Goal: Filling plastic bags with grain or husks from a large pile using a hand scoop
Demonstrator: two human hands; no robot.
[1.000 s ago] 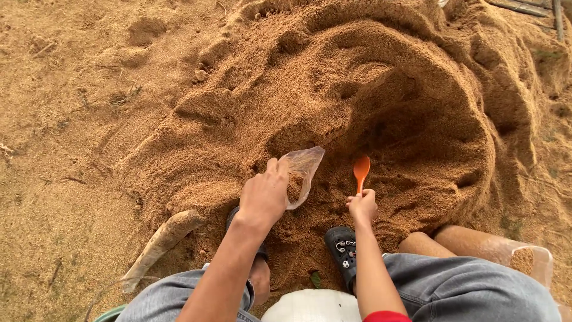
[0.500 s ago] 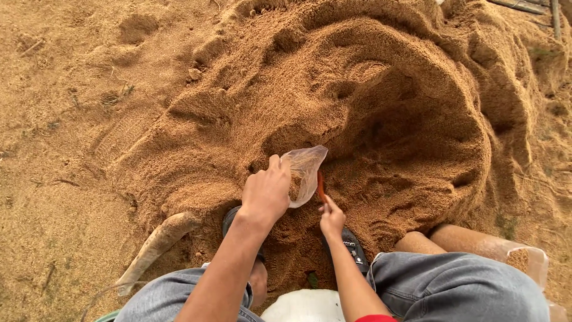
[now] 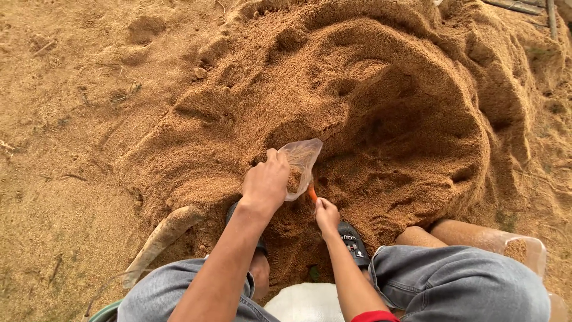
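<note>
Currently my left hand (image 3: 266, 183) pinches the clear bag (image 3: 300, 164) mouth open; right hand (image 3: 327, 216) grips orange scoop (image 3: 311, 193) against it.

bag (image 3: 301, 162) on sawdust heap (image 3: 381, 107), spoon (image 3: 311, 193) beside

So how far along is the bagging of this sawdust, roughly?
Done: filled clear tubular bags of brown sawdust lie by the right knee. In hand: the left hand holds a small clear plastic bag open, only its bottom filled, while the right hand works a small orange scoop at its mouth. Left: most of this bag, with the big brown sawdust heap plentiful.
</note>
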